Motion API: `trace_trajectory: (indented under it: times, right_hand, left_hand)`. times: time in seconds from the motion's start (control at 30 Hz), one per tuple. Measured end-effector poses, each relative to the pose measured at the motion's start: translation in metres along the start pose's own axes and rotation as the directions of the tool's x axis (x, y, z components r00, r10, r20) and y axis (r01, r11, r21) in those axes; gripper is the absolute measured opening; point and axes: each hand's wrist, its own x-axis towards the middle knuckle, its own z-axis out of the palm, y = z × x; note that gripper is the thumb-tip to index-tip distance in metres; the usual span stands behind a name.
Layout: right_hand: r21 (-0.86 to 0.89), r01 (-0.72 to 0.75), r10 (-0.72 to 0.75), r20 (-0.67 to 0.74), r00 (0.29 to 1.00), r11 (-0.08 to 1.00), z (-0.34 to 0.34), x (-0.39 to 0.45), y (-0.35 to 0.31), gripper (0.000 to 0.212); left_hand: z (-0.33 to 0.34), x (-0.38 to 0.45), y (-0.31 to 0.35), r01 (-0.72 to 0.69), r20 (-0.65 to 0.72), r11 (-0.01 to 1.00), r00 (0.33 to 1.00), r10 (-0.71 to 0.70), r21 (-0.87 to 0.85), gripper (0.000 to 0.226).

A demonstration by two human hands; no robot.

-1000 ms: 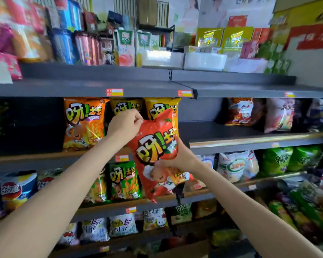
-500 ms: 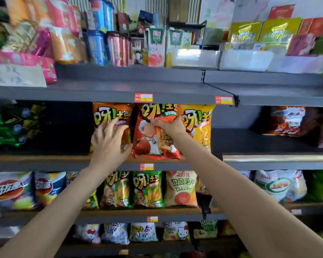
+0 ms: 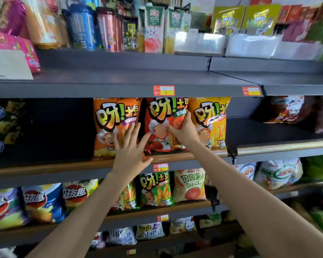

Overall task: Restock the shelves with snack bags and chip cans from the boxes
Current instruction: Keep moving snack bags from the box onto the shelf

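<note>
Head view | right hand (image 3: 183, 131) pinches red bag (image 3: 164, 125) at shelf (image 3: 45, 167) front edge | left hand (image 3: 131, 153) fingers spread | next: release, square bag

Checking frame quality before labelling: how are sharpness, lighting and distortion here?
Head view: centre sharp, red snack bag and both hands readable; top-right corner motion-smeared; white trays glare-washed; left shelf bay very dark; wide-angle bends the shelf edges.

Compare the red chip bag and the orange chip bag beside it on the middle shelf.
The red chip bag is held by the right hand; the orange chip bag has the left hand spread open in front of it. Red stands between two bags; orange ends the row. Both stand upright with the same logo.
</note>
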Motion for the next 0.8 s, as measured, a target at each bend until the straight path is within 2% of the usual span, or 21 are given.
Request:
trace_trajectory:
  times: [0.23, 0.3, 0.4, 0.57, 0.7, 0.8]
  right_hand:
    - [-0.229, 0.003, 0.015, 0.077, 0.997, 0.973, -0.008, -0.008, 0.002, 0.089]
    - [-0.325, 0.034, -0.027, 0.027, 0.999, 0.945, -0.008, -0.013, 0.003, 0.095]
    - [-0.456, 0.07, -0.14, -0.121, 0.983, 0.887, -0.002, -0.036, 0.011, 0.083]
    - [-0.412, 0.07, -0.118, -0.092, 0.989, 0.909, 0.005, -0.046, 0.019, 0.075]
    - [-0.429, 0.059, -0.096, -0.064, 0.993, 0.901, 0.004, -0.035, 0.016, 0.071]
    - [-0.429, 0.047, -0.064, -0.024, 0.998, 0.902, 0.003, -0.034, 0.019, 0.072]
  left_hand:
    - [0.008, -0.002, 0.004, 0.008, -0.132, 0.994, 0.991, -0.022, -0.109, 0.065]
    - [0.006, -0.002, 0.006, 0.024, -0.169, 0.996, 0.985, -0.038, -0.082, 0.064]
    - [0.008, -0.004, 0.008, 0.025, -0.194, 0.998, 0.98, -0.036, -0.059, 0.064]
    - [0.018, -0.004, 0.005, -0.077, -0.203, 0.996, 0.977, 0.068, -0.036, 0.068]
    - [0.017, 0.007, 0.007, -0.041, -0.15, 0.999, 0.988, 0.039, -0.013, 0.07]
    - [0.014, 0.012, 0.01, -0.017, -0.141, 0.999, 0.99, 0.02, 0.028, 0.058]
